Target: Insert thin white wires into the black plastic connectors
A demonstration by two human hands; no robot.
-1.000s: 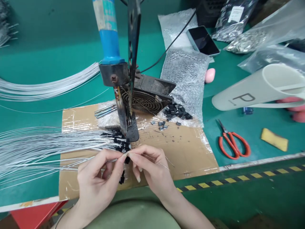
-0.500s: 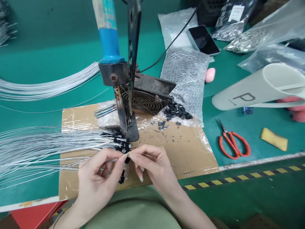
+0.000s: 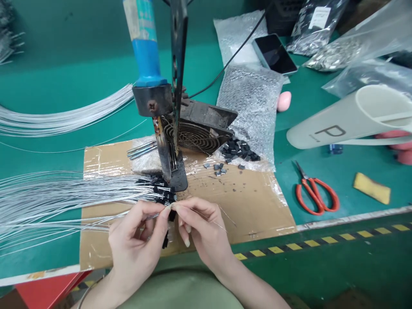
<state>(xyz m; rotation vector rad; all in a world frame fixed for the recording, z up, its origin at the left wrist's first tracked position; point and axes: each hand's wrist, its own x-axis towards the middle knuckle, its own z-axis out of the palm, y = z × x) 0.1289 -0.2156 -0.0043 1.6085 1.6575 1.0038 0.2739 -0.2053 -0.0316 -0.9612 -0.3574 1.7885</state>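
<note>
Thumb and index finger of my left hand [image 3: 138, 240] are pinched on a thin wire, just below the black metal base of a soldering iron stand [image 3: 179, 174]. Fingertips of my right hand [image 3: 202, 227] meet them, pinching the wire's end. Fine strands [image 3: 228, 216] stick out past the right fingers; the exact contact point is hidden. Beside my left hand lies a bunch of grey wires [image 3: 109, 191] with black connectors [image 3: 162, 195] at their ends. Above hangs a soldering iron [image 3: 146, 62] with a blue handle, tip pointing down.
Behind the stand sits a dark fan [image 3: 199, 134]. Small black parts [image 3: 240, 150] are heaped on bubble wrap [image 3: 251, 107]. Cardboard [image 3: 257, 201] covers the bench front. To the right lie red-handled scissors [image 3: 317, 193], a yellow sponge [image 3: 371, 188], a white cup [image 3: 325, 124] and a phone [image 3: 275, 53].
Both hands stay pinched together at nearly the same spot. My right hand has shifted slightly left and down, and more of the fine strands show beside it.
</note>
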